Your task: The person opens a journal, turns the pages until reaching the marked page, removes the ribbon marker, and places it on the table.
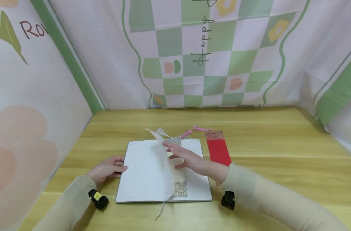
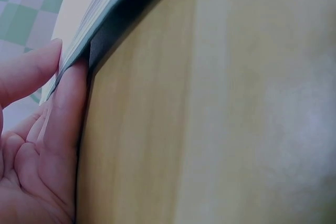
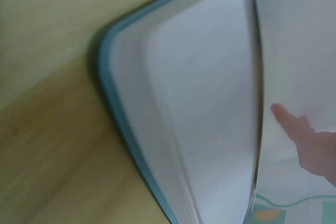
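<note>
An open notebook (image 1: 143,170) with a dark blue-green cover lies on the wooden table. My left hand (image 1: 107,168) pinches its left edge; the left wrist view has the thumb on the pages and the fingers beneath the cover. Over the right half, my right hand (image 1: 190,158) has its fingers spread, with fingertips right at a raised leaf near the middle. A bookmark (image 1: 180,190) with patterned ends lies on the right page, partly hidden by that hand and the leaf. In the right wrist view, the cover edge (image 3: 126,135) frames the blank pages.
To the right of the notebook lies a red bookmark (image 1: 218,149) with a pink tassel (image 1: 201,128), its lower end behind my right arm. A pale tassel (image 1: 162,132) and another pink tassel (image 1: 187,133) stick out past the notebook's top. A thin ribbon (image 1: 160,211) hangs from its bottom edge.
</note>
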Motion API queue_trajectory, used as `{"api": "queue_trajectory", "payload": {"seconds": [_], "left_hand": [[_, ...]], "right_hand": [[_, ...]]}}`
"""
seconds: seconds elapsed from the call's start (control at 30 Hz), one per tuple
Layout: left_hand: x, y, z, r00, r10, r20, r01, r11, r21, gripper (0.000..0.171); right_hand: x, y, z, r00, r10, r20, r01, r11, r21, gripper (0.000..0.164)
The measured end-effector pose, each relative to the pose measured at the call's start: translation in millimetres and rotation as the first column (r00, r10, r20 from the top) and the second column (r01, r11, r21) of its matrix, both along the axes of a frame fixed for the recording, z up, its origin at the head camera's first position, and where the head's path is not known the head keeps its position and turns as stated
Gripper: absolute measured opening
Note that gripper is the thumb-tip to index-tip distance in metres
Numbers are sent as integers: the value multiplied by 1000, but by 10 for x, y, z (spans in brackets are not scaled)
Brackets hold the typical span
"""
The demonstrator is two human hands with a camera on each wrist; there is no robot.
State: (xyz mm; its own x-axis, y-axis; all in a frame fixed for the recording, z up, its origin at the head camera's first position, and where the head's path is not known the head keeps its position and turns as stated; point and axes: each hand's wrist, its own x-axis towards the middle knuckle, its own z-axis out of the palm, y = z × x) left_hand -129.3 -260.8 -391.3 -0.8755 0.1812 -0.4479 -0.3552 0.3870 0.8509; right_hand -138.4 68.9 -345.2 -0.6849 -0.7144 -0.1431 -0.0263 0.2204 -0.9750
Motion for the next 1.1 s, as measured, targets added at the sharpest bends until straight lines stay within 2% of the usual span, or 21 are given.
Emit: {"api": "queue_trajectory", "payload": {"seconds": [0.1, 0.27, 0.37, 0.47, 0.57, 0.67, 0.77, 0.9, 1.03, 1.1], "left_hand": [[-4, -2, 3, 1000, -2, -1, 2, 1000, 3, 27], [4, -13, -5, 1000, -2, -4, 2, 1000, 10, 34], [9, -22, -8, 1000, -16, -12, 16, 1000, 15, 38], [3, -31, -15, 999, -36, -28, 36, 999, 22, 42], [-11, -47, -34, 998, -50, -33, 51, 998, 38, 41], [-25, -60, -50, 998, -63, -31, 65, 996, 60, 34], [-24, -51, -43, 999, -37, -8, 38, 997, 62, 37], [-21, -42, -32, 1000, 9, 16, -10, 998, 58, 50], [-29, -55, -35, 1000, 0, 22, -1, 999, 54, 58], [-32, -58, -30, 1000, -13, 27, 11, 999, 45, 61]], "right_hand": [[40, -50, -25, 991, 83, -107, -72, 992, 100, 60], [108, -149, -69, 944, 208, -254, -141, 956, 258, 55], [147, -195, -73, 922, 270, -277, -155, 914, 375, 53], [180, -234, -79, 899, 328, -291, -154, 858, 491, 53], [212, -265, -87, 875, 376, -306, -149, 809, 568, 52], [239, -285, -101, 845, 418, -334, -140, 775, 617, 52], [272, -293, -99, 811, 455, -367, -122, 747, 654, 51], [311, -301, -81, 773, 489, -405, -103, 726, 680, 52], [321, -305, -90, 735, 518, -437, -87, 712, 697, 52], [315, -304, -100, 725, 527, -444, -85, 708, 701, 52]]}}
